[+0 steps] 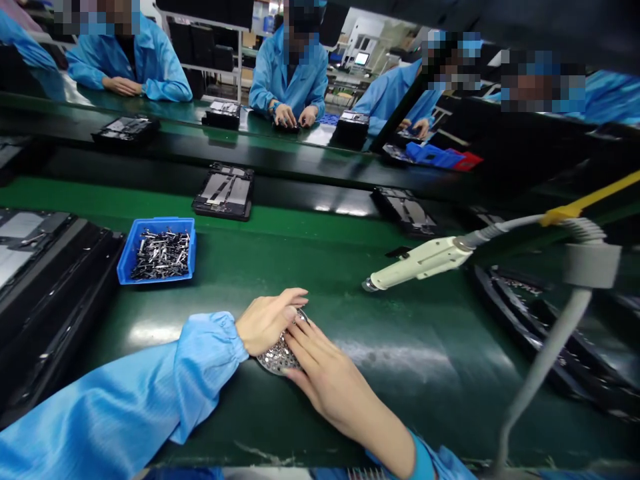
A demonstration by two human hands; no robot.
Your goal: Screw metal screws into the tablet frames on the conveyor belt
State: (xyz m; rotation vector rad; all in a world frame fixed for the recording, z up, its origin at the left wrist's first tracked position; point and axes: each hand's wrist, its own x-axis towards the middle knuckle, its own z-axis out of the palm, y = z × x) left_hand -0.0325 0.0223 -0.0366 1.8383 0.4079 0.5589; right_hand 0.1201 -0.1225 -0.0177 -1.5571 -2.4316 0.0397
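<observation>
A round perforated metal disc lies on the green conveyor belt, partly hidden under both my hands. My left hand cups its far side, with the fingertips reaching over the rim. My right hand presses across its near side, with the fingers spread on the metal. The disc's shiny holes show only between and below my hands. To the right of my hands, a cream electric screwdriver hangs just above the belt, touching neither hand.
A blue bin of small metal parts stands on the belt at left. Black fixtures holding device frames ride along it, with larger ones at both sides. A grey cable drops at right. Co-workers in blue smocks work across the line.
</observation>
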